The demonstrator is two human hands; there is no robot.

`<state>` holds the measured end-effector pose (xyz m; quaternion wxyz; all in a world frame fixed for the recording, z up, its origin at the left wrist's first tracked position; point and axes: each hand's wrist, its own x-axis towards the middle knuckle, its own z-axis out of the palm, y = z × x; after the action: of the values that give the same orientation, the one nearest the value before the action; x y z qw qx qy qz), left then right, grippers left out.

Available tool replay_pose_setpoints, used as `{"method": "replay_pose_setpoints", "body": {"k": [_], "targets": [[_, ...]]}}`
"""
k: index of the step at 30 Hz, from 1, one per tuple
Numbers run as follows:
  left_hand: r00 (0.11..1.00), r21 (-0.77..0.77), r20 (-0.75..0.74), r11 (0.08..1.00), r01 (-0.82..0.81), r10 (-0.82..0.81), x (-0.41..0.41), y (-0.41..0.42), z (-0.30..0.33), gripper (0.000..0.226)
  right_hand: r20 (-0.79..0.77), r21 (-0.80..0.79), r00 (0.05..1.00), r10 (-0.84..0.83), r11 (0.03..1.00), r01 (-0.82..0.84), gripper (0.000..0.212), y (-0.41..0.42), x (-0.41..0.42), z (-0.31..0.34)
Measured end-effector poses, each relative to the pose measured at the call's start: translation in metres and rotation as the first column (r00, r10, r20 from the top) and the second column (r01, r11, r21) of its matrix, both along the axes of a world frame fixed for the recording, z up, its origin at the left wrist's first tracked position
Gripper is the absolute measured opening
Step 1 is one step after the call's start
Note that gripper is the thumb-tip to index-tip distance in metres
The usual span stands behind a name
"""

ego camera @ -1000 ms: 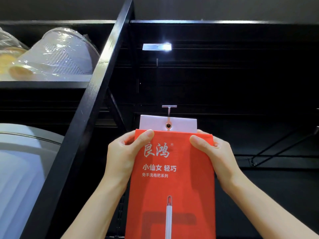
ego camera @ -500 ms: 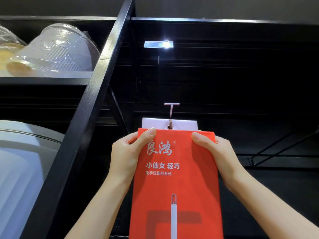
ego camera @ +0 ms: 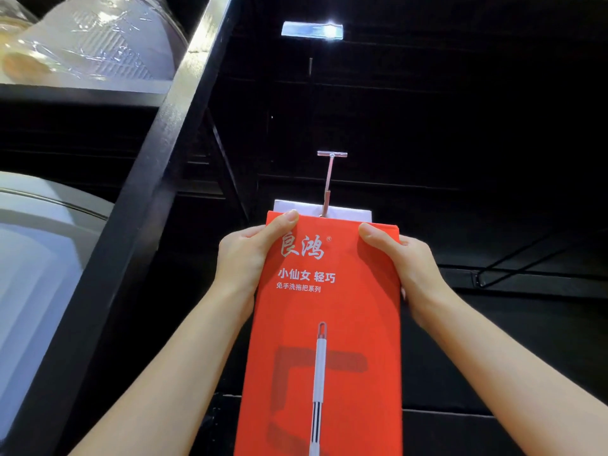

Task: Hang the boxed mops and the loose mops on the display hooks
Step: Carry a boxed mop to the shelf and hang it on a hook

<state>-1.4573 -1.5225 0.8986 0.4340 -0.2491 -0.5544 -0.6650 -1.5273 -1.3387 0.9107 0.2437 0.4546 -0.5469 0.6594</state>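
Two hands [ego camera: 250, 258] [ego camera: 408, 261], one mop box [ego camera: 329, 311], perhaps hooked.

Upright red mop box [ego camera: 325, 324], white hang tab [ego camera: 348, 212] threaded on metal display hook [ego camera: 328, 179]
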Motion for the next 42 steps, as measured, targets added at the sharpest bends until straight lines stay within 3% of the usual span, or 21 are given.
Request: {"method": "replay_pose_setpoints", "body": {"k": [6, 12, 16, 18, 25, 30, 35, 38, 42], "targets": [[0.997, 0.039, 0.079, 0.999, 0.024, -0.027, -0.015, -0.004, -0.004, 0.043, 0.092, -0.026, 0.996, 0.006, 1.0, -0.003, 0.048, -0.005, -0.008, -0.006], [0.995, 0.004, 0.096, 0.999, 0.035, -0.036, -0.024, -0.01, -0.007, 0.037, 0.137, -0.057, 0.99, 0.014, 0.998, -0.006, 0.029, -0.01, -0.01, -0.006], [0.995, -0.057, 0.096, 0.998, 0.024, -0.019, -0.026, -0.01, -0.012, 0.047, 0.11, -0.057, 0.994, 0.0, 0.998, 0.007, 0.046, -0.009, -0.011, -0.007], [0.997, -0.112, 0.067, 0.994, -0.017, 0.025, -0.026, -0.011, -0.017, 0.054, 0.092, -0.042, 0.996, -0.001, 0.999, 0.005, 0.044, -0.008, -0.012, -0.008], [1.0, -0.103, 0.019, 0.994, -0.021, 0.023, -0.027, -0.006, -0.021, 0.051, 0.058, 0.059, 0.998, 0.016, 0.998, -0.02, 0.057, -0.002, -0.023, -0.018], [0.999, -0.081, 0.003, 0.995, -0.052, 0.052, -0.032, -0.008, -0.011, 0.051, 0.125, -0.052, 0.989, 0.077, 0.996, -0.071, 0.048, -0.01, -0.032, -0.016], [0.997, -0.068, 0.017, 0.995, -0.068, 0.07, -0.043, -0.013, -0.006, 0.042, 0.201, -0.103, 0.967, 0.157, 0.985, -0.138, 0.052, -0.019, -0.044, -0.016], [0.997, -0.066, 0.022, 0.995, -0.077, 0.078, -0.052, -0.015, -0.005, 0.045, 0.205, -0.107, 0.964, 0.168, 0.983, -0.148, 0.05, -0.021, -0.054, -0.016], [0.998, -0.067, 0.002, 0.995, -0.069, 0.069, -0.066, -0.02, -0.007, 0.031, 0.183, -0.113, 0.967, 0.175, 0.981, -0.156, 0.041, -0.025, -0.067, -0.016]]}}
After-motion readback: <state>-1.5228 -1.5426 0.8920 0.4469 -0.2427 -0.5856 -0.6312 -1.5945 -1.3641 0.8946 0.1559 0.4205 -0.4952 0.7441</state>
